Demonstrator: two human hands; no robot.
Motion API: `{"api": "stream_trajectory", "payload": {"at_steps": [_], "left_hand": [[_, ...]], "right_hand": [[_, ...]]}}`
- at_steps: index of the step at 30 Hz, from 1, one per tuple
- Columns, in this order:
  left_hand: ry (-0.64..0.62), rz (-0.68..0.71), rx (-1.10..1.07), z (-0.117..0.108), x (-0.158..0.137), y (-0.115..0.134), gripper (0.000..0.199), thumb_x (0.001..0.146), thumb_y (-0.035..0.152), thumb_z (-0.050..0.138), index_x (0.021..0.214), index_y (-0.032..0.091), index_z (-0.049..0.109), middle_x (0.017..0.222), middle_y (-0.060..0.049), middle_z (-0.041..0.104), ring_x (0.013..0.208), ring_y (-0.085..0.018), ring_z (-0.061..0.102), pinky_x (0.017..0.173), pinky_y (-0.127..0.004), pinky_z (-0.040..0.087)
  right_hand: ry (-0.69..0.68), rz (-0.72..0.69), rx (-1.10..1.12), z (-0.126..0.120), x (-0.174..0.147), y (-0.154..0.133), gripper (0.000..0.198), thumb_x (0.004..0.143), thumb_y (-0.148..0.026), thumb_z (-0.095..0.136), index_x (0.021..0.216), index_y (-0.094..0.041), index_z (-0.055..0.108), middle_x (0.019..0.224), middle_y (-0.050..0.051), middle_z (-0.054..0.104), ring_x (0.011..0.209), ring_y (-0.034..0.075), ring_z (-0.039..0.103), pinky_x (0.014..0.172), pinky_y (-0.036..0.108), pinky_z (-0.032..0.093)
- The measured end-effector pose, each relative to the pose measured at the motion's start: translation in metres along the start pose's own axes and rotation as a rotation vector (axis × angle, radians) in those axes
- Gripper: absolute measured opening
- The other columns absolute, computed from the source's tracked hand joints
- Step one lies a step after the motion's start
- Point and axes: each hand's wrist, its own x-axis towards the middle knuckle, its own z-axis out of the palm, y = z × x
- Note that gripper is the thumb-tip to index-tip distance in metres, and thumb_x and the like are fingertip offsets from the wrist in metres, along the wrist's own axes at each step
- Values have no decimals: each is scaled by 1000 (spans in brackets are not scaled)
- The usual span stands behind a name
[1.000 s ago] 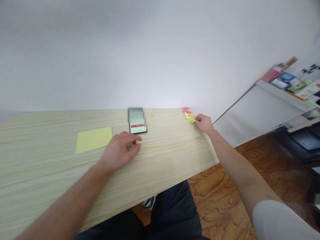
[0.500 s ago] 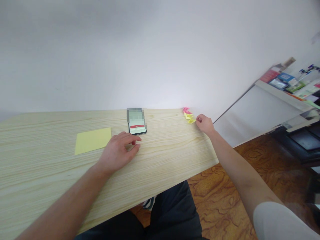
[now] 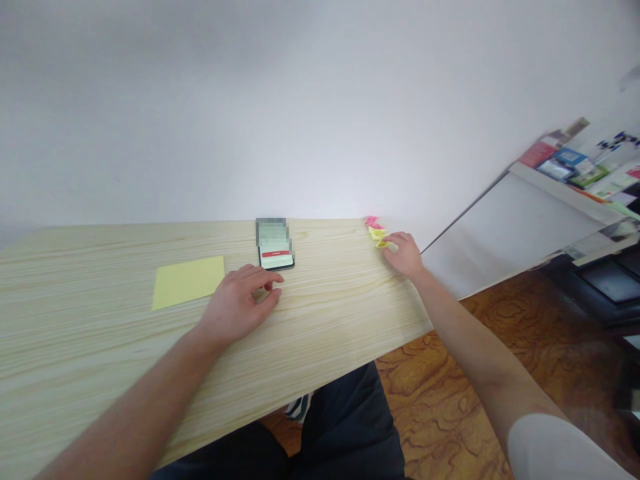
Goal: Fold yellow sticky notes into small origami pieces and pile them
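Observation:
My left hand (image 3: pixel 243 301) rests on the wooden table with loosely bent fingers, thumb apart from the rest, holding nothing. A sheet of yellow paper (image 3: pixel 189 283) lies flat to its left. Just beyond the fingertips is a phone (image 3: pixel 277 254) with a lit screen, its upper part blurred out. At the table's far right, my right hand (image 3: pixel 404 256) has its fingers stretched toward a small folded yellow paper (image 3: pixel 378 235). The thumb and forefinger are apart, and the fingertips meet or overlap its right edge. A crumpled-looking pink paper (image 3: pixel 372 221) sits directly behind it, against the wall.
The pale wooden table (image 3: pixel 320 340) runs up to a white wall (image 3: pixel 300 113). Right of it stands a white cabinet (image 3: pixel 490 227) with books and boxes (image 3: pixel 565 160) on top. Below are my legs (image 3: pixel 345 427) and the brown patterned floor (image 3: pixel 430 393).
My right hand has shifted slightly left, onto the edge of the yellow folded paper, and its curled fingers have straightened. The left hand has stayed in place.

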Motion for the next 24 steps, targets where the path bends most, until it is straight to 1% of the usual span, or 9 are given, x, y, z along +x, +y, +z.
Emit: {"api": "stream_trajectory", "payload": {"at_steps": [3, 6, 9, 11, 13, 16, 19, 21, 24], "left_hand": [[11, 4, -9, 0, 0, -1, 19, 91, 34, 60, 103, 24, 72, 90, -3, 71, 89, -22, 65, 84, -36, 50], [18, 13, -13, 1, 0, -2, 19, 91, 32, 61, 102, 23, 73, 89, -3, 71, 88, -22, 64, 84, -37, 49], [22, 21, -20, 3, -1, -1, 18, 91, 30, 61, 102, 23, 73, 89, -3, 71, 90, -22, 63, 85, -37, 49], [40, 29, -18, 3, -2, 0, 17, 91, 28, 61, 101, 23, 73, 88, -3, 71, 90, -22, 63, 87, -38, 49], [51, 25, 6, 2, -2, 0, 16, 91, 27, 61, 100, 23, 73, 87, -3, 71, 90, -22, 62, 87, -38, 49], [107, -31, 64, -3, 0, -2, 17, 91, 26, 59, 98, 23, 74, 88, -3, 72, 91, -23, 62, 89, -39, 49], [161, -172, 158, -16, 2, -9, 19, 88, 28, 62, 102, 24, 75, 97, -4, 73, 102, -26, 62, 95, -42, 48], [134, -265, 231, -28, 2, -17, 26, 84, 32, 66, 109, 28, 74, 113, -4, 72, 113, -29, 60, 102, -46, 46], [33, -346, 316, -47, -3, -32, 45, 76, 42, 74, 120, 32, 70, 132, -4, 66, 127, -34, 55, 109, -51, 42]], "right_hand": [[51, -7, 11, 1, -2, -10, 26, 80, -21, 65, 103, -20, 77, 111, 11, 71, 108, 29, 60, 104, 47, 46], [121, -12, 44, 3, -6, -31, 26, 82, -19, 61, 105, -19, 75, 108, 12, 70, 109, 30, 59, 103, 48, 47], [147, -50, 114, 9, -12, -66, 25, 83, -17, 62, 104, -21, 75, 107, 9, 71, 109, 28, 60, 103, 45, 48], [137, -96, 179, 15, -15, -96, 22, 84, -16, 61, 100, -23, 74, 101, 6, 72, 106, 25, 62, 102, 42, 49], [124, -164, 305, 22, -18, -129, 20, 85, -15, 61, 98, -23, 74, 96, 5, 73, 101, 24, 64, 99, 41, 50], [78, -216, 420, 30, -24, -179, 18, 87, -15, 60, 96, -22, 74, 91, 4, 73, 95, 22, 65, 93, 37, 51], [-35, -250, 490, 37, -31, -222, 18, 89, -15, 59, 96, -21, 73, 88, 4, 72, 89, 19, 65, 86, 31, 51], [-120, -272, 501, 42, -35, -244, 16, 89, -16, 60, 94, -21, 74, 87, 3, 72, 85, 17, 65, 82, 29, 50], [-271, -280, 512, 47, -38, -265, 15, 89, -19, 61, 96, -22, 74, 84, 0, 72, 76, 15, 64, 73, 27, 47]]}}
